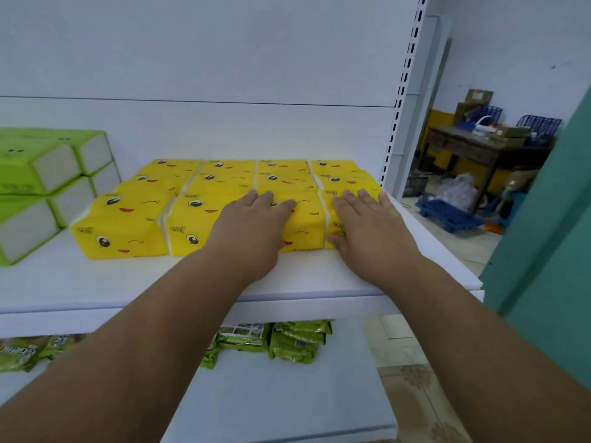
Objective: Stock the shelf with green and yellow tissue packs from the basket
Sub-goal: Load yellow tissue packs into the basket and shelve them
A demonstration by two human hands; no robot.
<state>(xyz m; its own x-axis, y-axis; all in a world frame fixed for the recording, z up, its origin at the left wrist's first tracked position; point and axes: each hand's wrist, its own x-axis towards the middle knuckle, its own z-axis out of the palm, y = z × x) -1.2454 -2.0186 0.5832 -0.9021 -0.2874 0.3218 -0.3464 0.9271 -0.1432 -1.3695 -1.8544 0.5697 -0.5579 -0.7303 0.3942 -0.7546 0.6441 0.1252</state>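
Single head cam, looks fwd and down, close on white shelf (96, 282), no 2nd view

Cartoon-face tissue packs (121, 225) sit mid-frame on the upper shelf (96, 282), four across, three rows deep. Stacked tissue packs (41, 180) at frame left, beside them. Left hand (252, 228) lies flat on front-row third pack, right hand (367, 231) on the fourth. Flat packets (297, 340) on the lower shelf (281, 401), bottom centre.
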